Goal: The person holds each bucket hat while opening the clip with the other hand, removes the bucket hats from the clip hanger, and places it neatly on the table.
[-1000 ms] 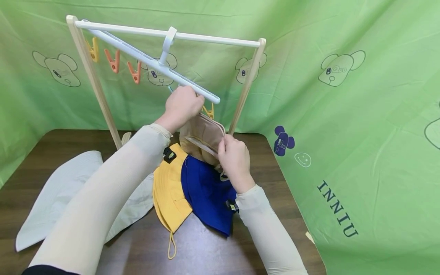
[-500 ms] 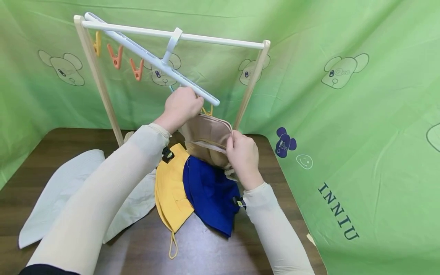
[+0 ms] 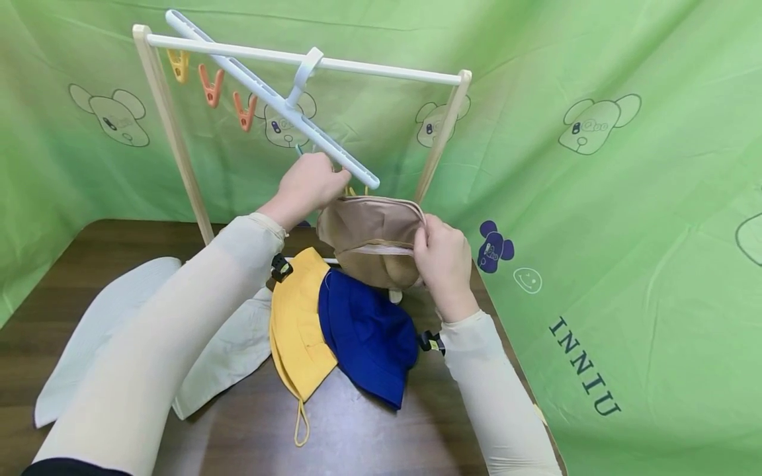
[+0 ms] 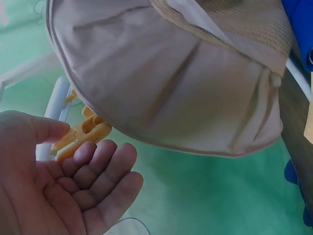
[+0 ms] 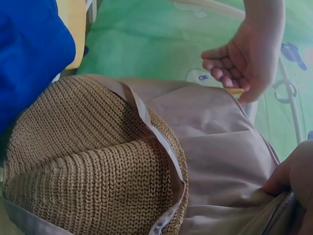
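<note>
In the head view, a tan hat [image 3: 375, 221] hangs with its inside facing me, below the right end of a pale blue hanger [image 3: 258, 89]. My left hand [image 3: 312, 180] is at that end. In the left wrist view, its thumb and fingers pinch a yellow clothespin [image 4: 90, 131], which sits at the edge of the hat's brim [image 4: 161, 93]. My right hand [image 3: 445, 264] grips the other side of the brim. The right wrist view shows the woven crown [image 5: 98, 161] and smooth brim lining [image 5: 215, 137]. Whether the clothespin bites the fabric is hard to tell.
The hanger hooks over the white bar [image 3: 381, 67] of a wooden-legged rack. Orange clothespins [image 3: 211, 86] and a yellow clothespin [image 3: 178, 65] hang at its left. On the table [image 3: 256, 436] lie a yellow hat [image 3: 300, 324], a blue hat [image 3: 366, 337] and pale hats [image 3: 107, 330].
My right hand has moved to the right, spreading the tan hat wider and turning its inside toward me. The hanger has swivelled, its left end rising above the bar. My left hand has barely moved.
</note>
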Motion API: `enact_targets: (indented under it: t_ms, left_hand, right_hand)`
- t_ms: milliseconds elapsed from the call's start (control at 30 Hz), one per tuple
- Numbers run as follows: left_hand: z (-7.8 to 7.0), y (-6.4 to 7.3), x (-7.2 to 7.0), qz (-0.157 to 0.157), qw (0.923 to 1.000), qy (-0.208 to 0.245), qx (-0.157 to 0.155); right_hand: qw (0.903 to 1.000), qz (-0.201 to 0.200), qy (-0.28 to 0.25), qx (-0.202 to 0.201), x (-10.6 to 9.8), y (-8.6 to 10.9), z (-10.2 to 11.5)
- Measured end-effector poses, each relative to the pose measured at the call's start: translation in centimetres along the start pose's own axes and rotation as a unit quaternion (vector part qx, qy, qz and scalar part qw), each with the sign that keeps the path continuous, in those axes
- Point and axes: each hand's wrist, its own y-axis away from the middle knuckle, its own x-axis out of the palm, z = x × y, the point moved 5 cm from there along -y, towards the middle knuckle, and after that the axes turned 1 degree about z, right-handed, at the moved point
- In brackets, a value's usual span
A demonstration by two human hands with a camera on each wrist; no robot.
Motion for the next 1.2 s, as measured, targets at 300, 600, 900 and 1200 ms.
enact_targets:
  t_ms: [300,600,900,1200]
  left_hand:
    - [0.3,-0.3,0.6,0.021,0.9996,0.016,0.003]
    - [0.4,-0.4,0.8,0.032,0.9992,0.024,0.006]
    - [0.6,0.0,1.1,0.033,0.9987,0.033,0.020]
    - [1.1,0.1,0.9,0.022,0.9989,0.032,0.027]
  right_hand:
    - [0.9999,-0.013,0.003,0.003,-0.8,0.0,-1.0]
    - [0.9992,-0.033,0.016,0.012,-1.9,0.1,-2.3]
    - [0.9990,-0.037,0.018,0.016,-2.2,0.6,-3.2]
    - [0.9979,-0.056,0.031,0.004,-2.9,0.6,-4.3]
